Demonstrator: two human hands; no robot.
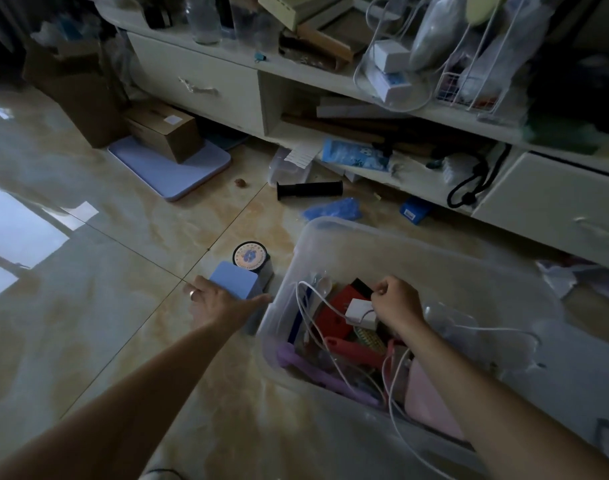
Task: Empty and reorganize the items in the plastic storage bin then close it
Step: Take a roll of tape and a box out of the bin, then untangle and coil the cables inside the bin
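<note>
I see my left hand [214,301] out over the floor [98,306], just left of the clear plastic bin [417,251], holding a blue box [234,280] with the fingers wrapped round its near side and the thumb stretched toward the bin wall. A ring sits on 1 finger. Just past the blue box, a round black tin [250,258] with a pale printed lid stands on the floor, touching or nearly touching the box; I cannot tell which.

My right hand [396,301] is inside the bin near its far left corner, fingers curled tight, pinching a white cable [316,327] beside a white charger block [360,313]. The cable loops across the bin and trails over its near edge. Under it lie a red box [337,310], a pink handle [355,351], a purple strip [316,379] and a pale pink case [431,407], all jumbled.

The bin stands open on the floor, near the low white cabinet [206,88]. A black tube [310,189] and a blue bag [334,208] lie on the floor between them
</note>
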